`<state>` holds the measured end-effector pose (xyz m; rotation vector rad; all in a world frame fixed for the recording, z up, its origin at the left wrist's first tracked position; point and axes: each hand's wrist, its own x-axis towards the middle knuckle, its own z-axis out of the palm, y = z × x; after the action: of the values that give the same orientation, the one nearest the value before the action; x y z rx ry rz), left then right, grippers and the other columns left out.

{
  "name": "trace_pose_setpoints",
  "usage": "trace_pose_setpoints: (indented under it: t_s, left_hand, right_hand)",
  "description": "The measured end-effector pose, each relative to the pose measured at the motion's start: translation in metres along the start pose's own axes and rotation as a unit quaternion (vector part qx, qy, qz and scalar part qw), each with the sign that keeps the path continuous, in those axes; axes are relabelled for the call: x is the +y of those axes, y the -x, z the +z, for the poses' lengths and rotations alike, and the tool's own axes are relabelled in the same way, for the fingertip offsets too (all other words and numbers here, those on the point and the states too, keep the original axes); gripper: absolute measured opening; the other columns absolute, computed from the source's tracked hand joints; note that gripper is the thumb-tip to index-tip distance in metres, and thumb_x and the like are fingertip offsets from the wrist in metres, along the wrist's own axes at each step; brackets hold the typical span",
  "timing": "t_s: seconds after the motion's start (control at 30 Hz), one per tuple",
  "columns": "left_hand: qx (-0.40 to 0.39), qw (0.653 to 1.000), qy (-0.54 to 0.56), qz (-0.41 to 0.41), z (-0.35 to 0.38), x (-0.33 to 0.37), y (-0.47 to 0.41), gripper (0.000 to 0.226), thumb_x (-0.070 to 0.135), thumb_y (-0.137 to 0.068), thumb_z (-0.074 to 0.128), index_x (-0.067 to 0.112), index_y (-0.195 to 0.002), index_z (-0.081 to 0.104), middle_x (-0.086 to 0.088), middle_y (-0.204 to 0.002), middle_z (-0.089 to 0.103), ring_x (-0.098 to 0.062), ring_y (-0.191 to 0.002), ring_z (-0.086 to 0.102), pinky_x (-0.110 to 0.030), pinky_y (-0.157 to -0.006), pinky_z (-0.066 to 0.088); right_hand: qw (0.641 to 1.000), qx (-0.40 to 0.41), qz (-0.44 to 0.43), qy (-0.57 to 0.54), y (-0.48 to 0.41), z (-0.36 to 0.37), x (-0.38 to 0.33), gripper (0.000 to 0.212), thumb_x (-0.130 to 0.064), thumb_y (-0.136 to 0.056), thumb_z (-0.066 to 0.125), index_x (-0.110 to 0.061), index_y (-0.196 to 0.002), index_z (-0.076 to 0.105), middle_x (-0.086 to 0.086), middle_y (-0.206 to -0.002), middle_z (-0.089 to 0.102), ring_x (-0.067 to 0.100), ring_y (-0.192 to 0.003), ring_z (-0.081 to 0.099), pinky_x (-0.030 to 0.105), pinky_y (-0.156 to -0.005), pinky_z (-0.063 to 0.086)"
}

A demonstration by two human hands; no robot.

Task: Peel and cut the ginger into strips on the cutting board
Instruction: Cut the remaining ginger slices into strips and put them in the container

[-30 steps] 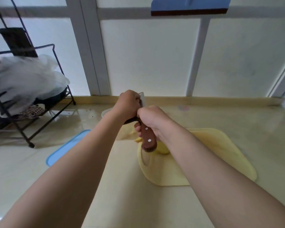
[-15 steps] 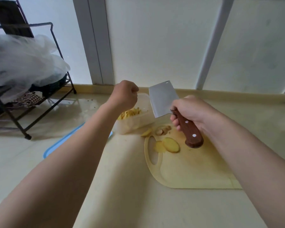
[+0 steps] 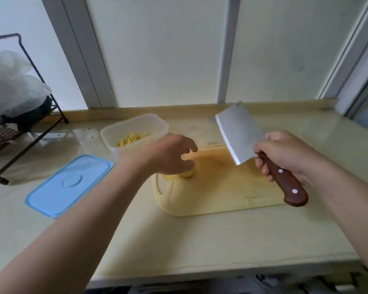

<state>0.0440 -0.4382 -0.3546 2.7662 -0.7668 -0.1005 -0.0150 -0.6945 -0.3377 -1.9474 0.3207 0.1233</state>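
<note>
Since half a second ago the left hand has dropped from above the tub to the left end of the board, and the cleaver has swung out to the right, with its blade lifted clear.

Going by size, the pale counter carries everything. At its far left corner stands a black wire rack with a white plastic bag heaped on it. The yellow cutting board sits mid-counter, a little right of centre. A blue lid lies flat toward the left edge, well apart from the board. A clear tub, just beyond the board's far left corner, holds ginger strips that are already cut.

The right hand is clenched round the cleaver's wooden handle, with the blade tilted up over the board's far edge. The left hand's fingers are parted and loosely curved over the ginger slices at the board's left end. They don't look closed on them, and I can't tell if they touch.

Those slices look light, stiff and damp, so I'd guess they will skid on the smooth board. The sensible hold would be to press down on top of the stack with the fingertips tucked back from the cutting line. Plenty seems to be done already, and these slices are what is left to cut.
</note>
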Motion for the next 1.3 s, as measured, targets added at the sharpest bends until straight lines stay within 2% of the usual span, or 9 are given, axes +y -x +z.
trace_pose_setpoints:
  t_s: [0.17, 0.3, 0.5, 0.6, 0.7, 0.87, 1.0, 1.1, 1.3]
  left_hand:
    - [-0.093, 0.99, -0.095, -0.051, 0.016, 0.005, 0.0, 0.06, 0.046, -0.084, 0.068, 0.037, -0.14, 0.051, 0.005, -0.127, 0.057, -0.02, -0.11, 0.058, -0.038, -0.095, 0.052]
    - [-0.088, 0.99, -0.093, -0.057, 0.016, 0.007, -0.002, 0.059, 0.038, -0.084, 0.07, 0.037, -0.14, 0.051, 0.005, -0.123, 0.059, -0.019, -0.106, 0.059, -0.038, -0.094, 0.054]
    - [-0.05, 0.997, -0.017, -0.054, 0.018, 0.027, -0.006, 0.06, 0.043, -0.079, 0.075, 0.034, -0.134, 0.053, 0.006, -0.114, 0.061, -0.017, -0.099, 0.06, -0.039, -0.091, 0.056]
    - [-0.012, 0.999, 0.043, -0.006, 0.026, 0.056, -0.013, 0.058, 0.037, -0.079, 0.076, 0.029, -0.132, 0.054, 0.006, -0.116, 0.06, -0.015, -0.103, 0.059, -0.038, -0.094, 0.055]
    - [-0.012, 0.998, 0.034, 0.058, 0.046, 0.089, -0.023, 0.056, 0.031, -0.079, 0.074, 0.023, -0.131, 0.055, 0.004, -0.118, 0.056, -0.016, -0.104, 0.054, -0.035, -0.093, 0.051]
    - [-0.003, 0.991, 0.042, 0.127, 0.077, 0.115, -0.04, 0.039, 0.026, -0.083, 0.067, 0.016, -0.12, 0.06, -0.003, -0.12, 0.057, -0.023, -0.104, 0.055, -0.041, -0.092, 0.049]
    - [0.065, 0.982, 0.06, 0.169, 0.086, 0.105, -0.038, 0.021, 0.014, -0.084, 0.066, 0.008, -0.104, 0.068, -0.01, -0.117, 0.06, -0.029, -0.102, 0.057, -0.042, -0.089, 0.05]
    - [0.1, 0.971, 0.04, 0.215, 0.089, 0.095, -0.031, 0.016, 0.013, -0.085, 0.061, 0.006, -0.095, 0.072, -0.01, -0.105, 0.063, -0.031, -0.093, 0.06, -0.042, -0.08, 0.052]
    - [0.106, 0.955, 0.053, 0.272, 0.092, 0.076, -0.035, 0.018, 0.012, -0.091, 0.062, 0.009, -0.101, 0.077, -0.008, -0.103, 0.067, -0.028, -0.09, 0.062, -0.035, -0.078, 0.052]
  right_hand:
    - [1.0, 0.008, 0.006, 0.008, 0.01, -0.017, 0.025, 0.013, -0.002, -0.095, 0.05, -0.009, -0.084, 0.051, 0.012, -0.061, 0.056, 0.02, -0.04, 0.048, 0.027, -0.04, 0.044]
    - [1.0, -0.002, 0.003, 0.012, 0.015, -0.024, 0.036, 0.012, -0.002, -0.094, 0.049, -0.008, -0.084, 0.052, 0.012, -0.062, 0.057, 0.022, -0.042, 0.048, 0.028, -0.043, 0.044]
    - [1.0, 0.001, -0.001, 0.014, 0.019, -0.033, 0.047, 0.012, -0.004, -0.095, 0.05, -0.009, -0.085, 0.055, 0.011, -0.064, 0.059, 0.022, -0.043, 0.05, 0.029, -0.045, 0.045]
    - [1.0, 0.013, 0.001, 0.025, 0.019, -0.043, 0.051, 0.008, -0.005, -0.096, 0.05, -0.006, -0.09, 0.055, 0.012, -0.066, 0.059, 0.023, -0.044, 0.05, 0.029, -0.045, 0.045]
    - [0.998, 0.028, -0.002, 0.065, 0.02, -0.053, 0.056, 0.012, -0.005, -0.096, 0.048, 0.002, -0.099, 0.057, 0.014, -0.066, 0.061, 0.023, -0.044, 0.051, 0.03, -0.043, 0.045]
    - [0.988, 0.046, -0.025, 0.149, 0.021, -0.061, 0.063, 0.014, -0.004, -0.092, 0.048, -0.006, -0.092, 0.062, 0.016, -0.068, 0.072, 0.022, -0.042, 0.056, 0.03, -0.043, 0.049]
    - [0.979, 0.041, -0.037, 0.198, 0.017, -0.061, 0.065, 0.012, -0.007, -0.093, 0.048, -0.007, -0.094, 0.06, 0.014, -0.073, 0.073, 0.021, -0.043, 0.059, 0.03, -0.044, 0.051]
    - [0.97, 0.009, -0.039, 0.239, 0.016, -0.062, 0.057, 0.012, -0.01, -0.095, 0.046, -0.012, -0.099, 0.058, 0.013, -0.078, 0.074, 0.02, -0.046, 0.062, 0.03, -0.045, 0.052]
    - [0.932, -0.086, -0.003, 0.353, 0.003, -0.06, 0.03, 0.013, -0.009, -0.097, 0.041, -0.014, -0.109, 0.043, 0.018, -0.071, 0.074, 0.03, -0.045, 0.064, 0.032, -0.042, 0.05]
